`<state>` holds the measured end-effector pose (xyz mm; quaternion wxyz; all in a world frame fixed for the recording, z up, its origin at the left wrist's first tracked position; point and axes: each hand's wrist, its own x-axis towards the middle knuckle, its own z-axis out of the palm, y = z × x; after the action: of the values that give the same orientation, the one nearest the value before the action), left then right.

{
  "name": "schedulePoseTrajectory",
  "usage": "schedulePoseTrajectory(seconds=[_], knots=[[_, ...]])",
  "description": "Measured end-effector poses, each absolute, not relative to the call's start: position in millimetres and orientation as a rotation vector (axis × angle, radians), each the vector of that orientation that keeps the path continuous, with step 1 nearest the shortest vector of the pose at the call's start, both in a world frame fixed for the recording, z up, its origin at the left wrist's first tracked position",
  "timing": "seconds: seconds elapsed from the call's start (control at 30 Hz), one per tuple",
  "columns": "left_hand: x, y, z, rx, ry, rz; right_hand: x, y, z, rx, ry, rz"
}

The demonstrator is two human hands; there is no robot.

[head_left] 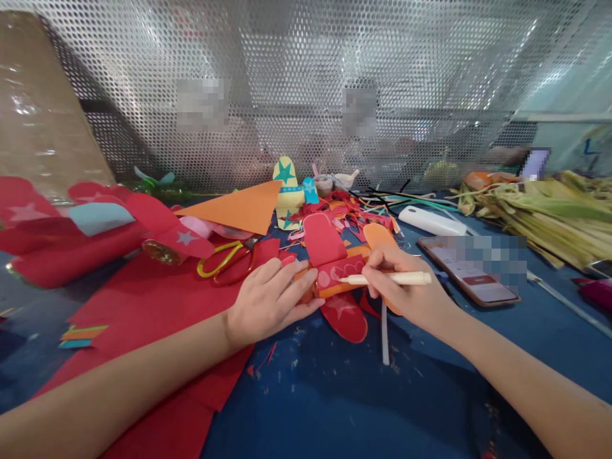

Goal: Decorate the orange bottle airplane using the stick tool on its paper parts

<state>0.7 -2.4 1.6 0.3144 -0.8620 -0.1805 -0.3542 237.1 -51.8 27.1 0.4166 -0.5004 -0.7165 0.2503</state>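
A small red-and-orange paper airplane (329, 252) lies in front of me, one red wing pointing away and the other, with a faint star, towards me. My left hand (275, 296) grips its left end between fingers and thumb. In my right hand (399, 277) is a white marker (411, 278), its tip touching the red strip along the plane's body. Pale ovals run along that strip, some filled in and some only outlined. My right fingers cover part of the orange tail end (380, 234).
Scissors (224, 261) lie on red sheets (157, 319) at left, near a larger red plane (95, 236). An orange sheet (239, 207), yellow plane (287, 185) and paper scraps (335, 213) sit behind. A phone (468, 271), white-handled tool (430, 220) and dry husks (549, 210) are at right.
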Motion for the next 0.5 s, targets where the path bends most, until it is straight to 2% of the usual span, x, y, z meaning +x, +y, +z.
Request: schedulePoseTrajectory(seconds=[0.5], knots=[[0.0, -2.6, 1.4, -2.285, -0.481, -0.937, 238.2, -53.0, 28.2, -1.248, -1.792, 0.63]])
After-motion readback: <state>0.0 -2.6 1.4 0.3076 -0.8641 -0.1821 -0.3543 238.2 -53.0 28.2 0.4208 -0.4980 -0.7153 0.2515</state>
